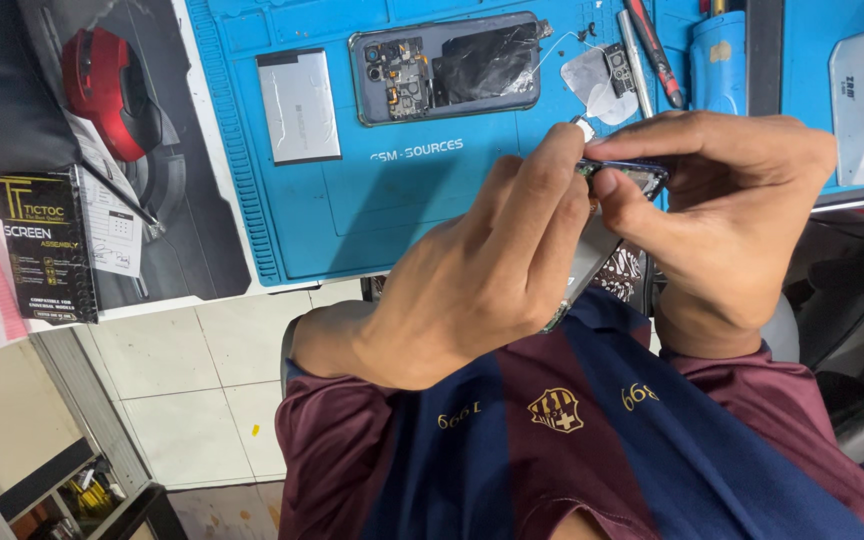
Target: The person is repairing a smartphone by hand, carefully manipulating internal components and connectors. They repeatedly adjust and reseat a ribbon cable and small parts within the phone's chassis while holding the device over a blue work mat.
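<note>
I pinch the thin phone panel (592,262) edge-on between my left hand (482,280) and right hand (722,215) above the blue mat (352,215); uneven finger pressure risks flexing and cracking it

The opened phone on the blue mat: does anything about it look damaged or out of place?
Yes. The opened phone lies with its back off and its boards bare, and the black film over its right half is wrinkled and torn. Its silver battery lies apart on the blue mat. Both hands, left hand and right hand, hold another thin part.
</note>
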